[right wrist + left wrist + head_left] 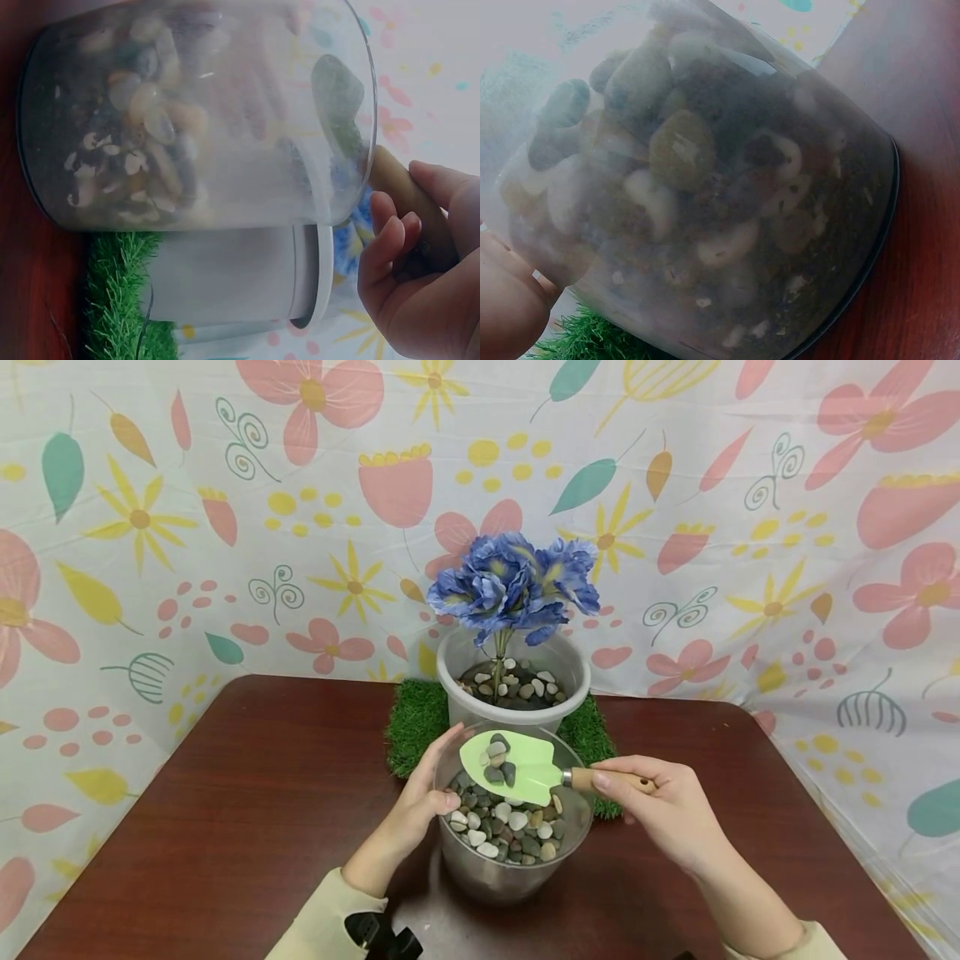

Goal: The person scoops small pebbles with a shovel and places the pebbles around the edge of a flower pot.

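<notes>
A clear plastic bucket of mixed pebbles stands on the table in front of me. My left hand grips its left side, with the thumb at the rim and the fingers along the outer wall. In my right hand is the wooden handle of a light green garden trowel. Its blade is over the bucket's opening and carries several grey and pale pebbles. The right wrist view shows the right hand curled around the handle beside the bucket.
Just behind the bucket is a white pot holding blue artificial flowers, dark soil and pebbles. It stands on an artificial grass mat. Brown table surface extends to both sides, with a floral-print cloth hanging behind.
</notes>
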